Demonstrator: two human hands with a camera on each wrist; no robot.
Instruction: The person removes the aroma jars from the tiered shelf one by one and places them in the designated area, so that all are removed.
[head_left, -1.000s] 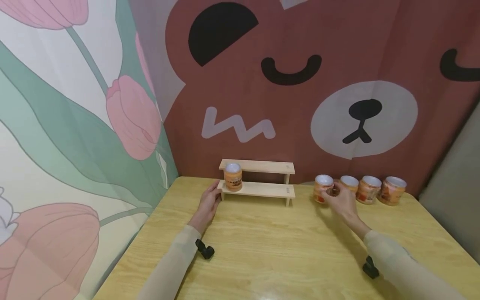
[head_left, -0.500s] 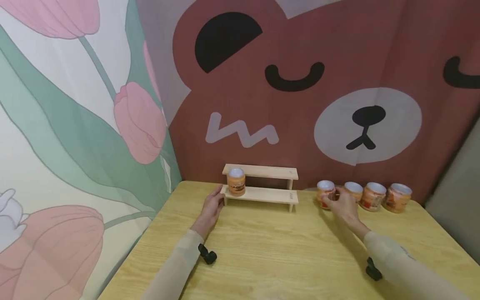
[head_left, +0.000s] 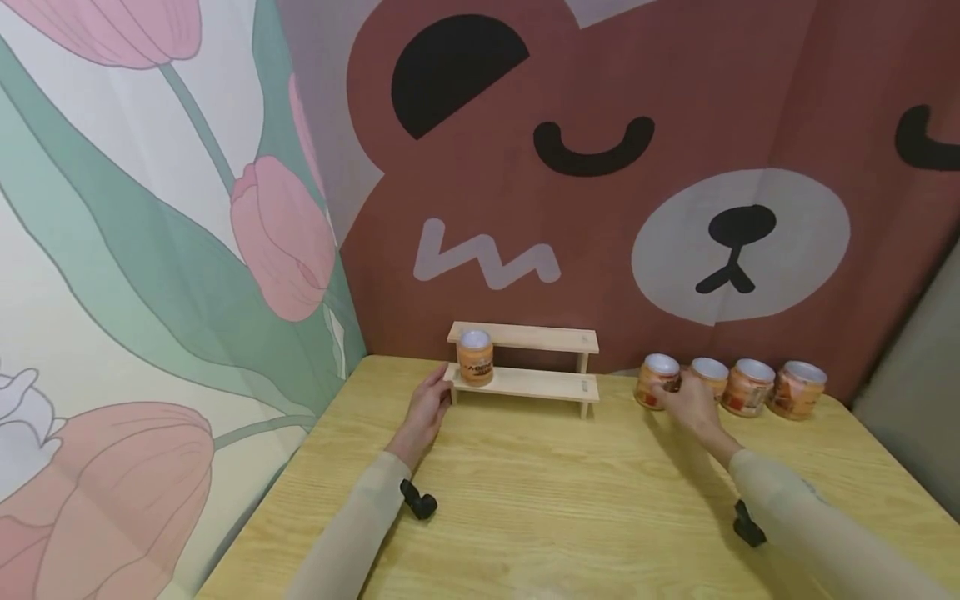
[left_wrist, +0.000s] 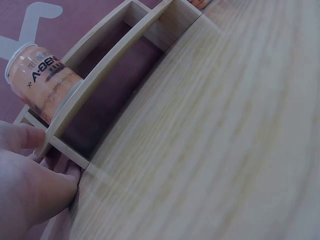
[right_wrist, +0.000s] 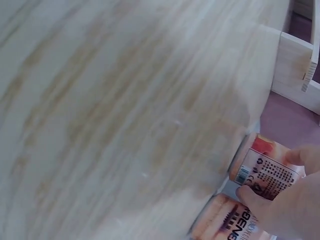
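Note:
A small two-step wooden shelf stands at the back of the table. On its lower step, at the left end, sits an orange printed can with a white top. My left hand holds the shelf's left end, its thumb at the lower step's edge and other fingers beside the leg. To the right, my right hand grips the leftmost of several similar cans, thumb and fingers on its sides. That can stands upright, its printed label showing in the right wrist view.
Right of the gripped can, more orange cans stand in a row along the back edge, the last one near the table's right corner. The wood-grain table meets a bear-print backdrop behind and a tulip-print one at left.
The head view has shifted slightly. Both hands stay where they were, the left at the shelf's end and the right at the leftmost can of the row.

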